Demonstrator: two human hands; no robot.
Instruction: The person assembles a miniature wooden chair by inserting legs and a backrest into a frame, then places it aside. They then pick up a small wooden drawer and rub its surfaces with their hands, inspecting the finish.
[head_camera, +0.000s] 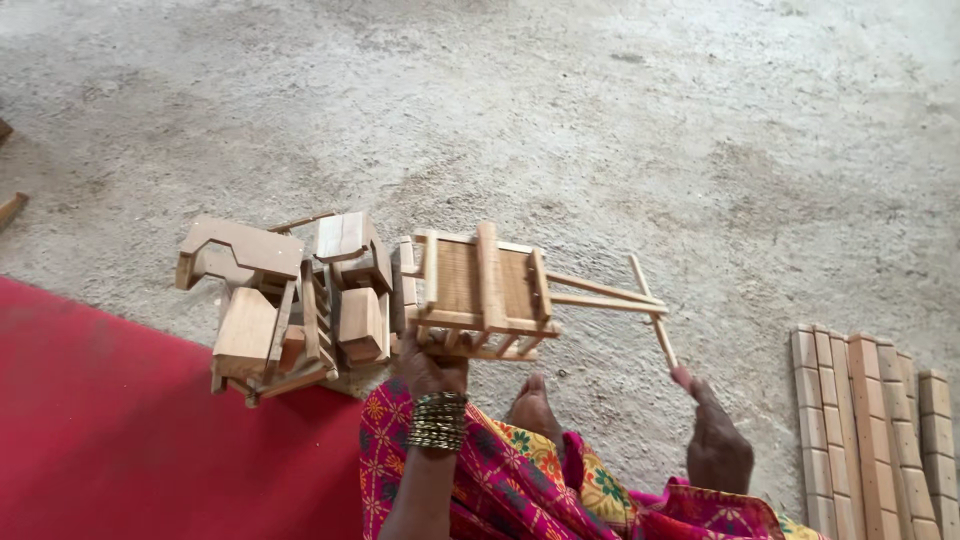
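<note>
Wooden toy cart (487, 290), long axis rightward, clasped underneath by left hand (430, 368); right hand (712, 435) fingertip-pinched its crossbar (652, 310).

The rough grey concrete floor (600, 110) is carrying a red mat (120, 430) at one side, a heap of wooden toy parts (280, 300) straddling the mat's edge — and rows of notched wooden strips (870, 430) lying at the other.

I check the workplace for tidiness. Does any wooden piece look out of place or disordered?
Yes. The wooden pieces beside the small cart lie tumbled in a heap, half on the red mat, while the grooved strips at the right lie neatly side by side.
</note>
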